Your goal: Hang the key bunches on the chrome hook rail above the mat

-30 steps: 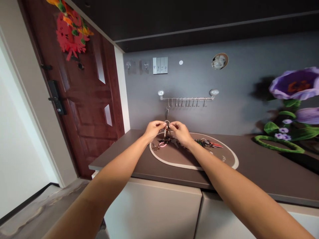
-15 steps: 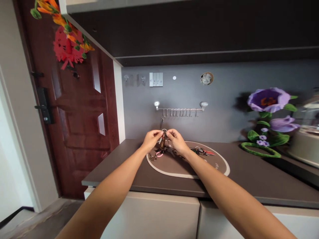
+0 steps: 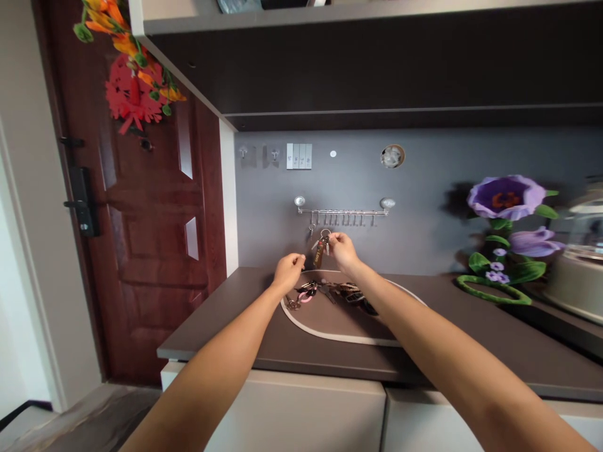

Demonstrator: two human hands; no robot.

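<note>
My right hand pinches the ring of a key bunch, which hangs in the air with a brown tag and several keys. Just above it, a metal hook rack is fixed to the grey wall, and a small key hangs from its left end. My left hand is to the left and lower, its fingers pressed together near the thumb; whether something is between them is too small to tell. Below both hands, more keys and a pink ring lie on an oval mat.
The mat rests on a dark countertop. Purple artificial flowers and a beige appliance stand at the right. A dark cabinet overhangs the counter. On the left is a red-brown door.
My right hand has lifted the key bunch up toward the rack. My left hand has let go of the bunch and is now apart from it, a little lower.
</note>
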